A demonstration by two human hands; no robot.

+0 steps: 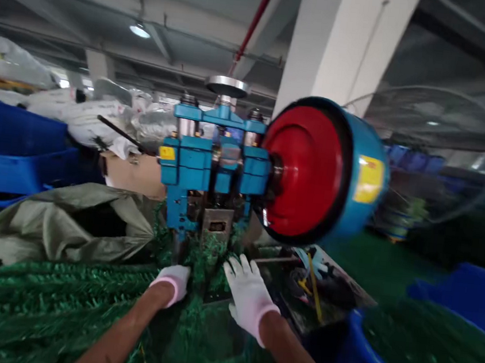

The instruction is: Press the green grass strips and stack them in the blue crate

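My left hand (173, 284), in a white glove with a pink cuff, sits in a mass of green tinsel-like plastic strands (39, 304), its fingers hidden among them. My right hand (250, 298), in a matching glove, has its fingers spread and holds nothing. Both hands are just below the base of a blue bench press (209, 166), near its steel die block (217, 225). A large red-and-blue flywheel (304, 173) stands at the press's right side.
A cluttered tray (309, 287) with a blue glove and a yellow strip lies right of my right hand. Blue crates (12, 146) stand at the left, with a grey-green woven sack (64, 226) in front. Another blue crate (357, 361) is at lower right.
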